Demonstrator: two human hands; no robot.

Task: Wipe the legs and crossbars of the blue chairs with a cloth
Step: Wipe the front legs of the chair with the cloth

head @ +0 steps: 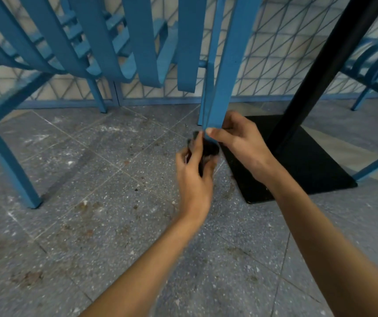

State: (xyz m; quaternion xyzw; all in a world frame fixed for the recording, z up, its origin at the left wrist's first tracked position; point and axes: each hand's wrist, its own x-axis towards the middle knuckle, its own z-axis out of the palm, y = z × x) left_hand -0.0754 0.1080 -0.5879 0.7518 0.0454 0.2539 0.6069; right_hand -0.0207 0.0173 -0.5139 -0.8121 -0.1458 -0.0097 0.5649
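Note:
A blue chair leg (pixel 226 65) comes down through the middle of the view to the floor. My right hand (pixel 238 143) grips this leg near its foot, thumb across the front. Just left of it, my left hand (pixel 194 170) holds a small dark cloth (pixel 208 149) against the bottom of the same leg. The foot of the leg is hidden behind the cloth and my fingers. More blue chair parts, slats (pixel 137 42) and another leg (pixel 7 156), fill the upper left.
A black table post (pixel 325 65) rises from a flat black base plate (pixel 297 163) right beside my right hand. Another blue chair (pixel 375 72) stands at the far right. A blue lattice wall (pixel 275 53) closes the back. The grey speckled floor (pixel 92 202) is stained.

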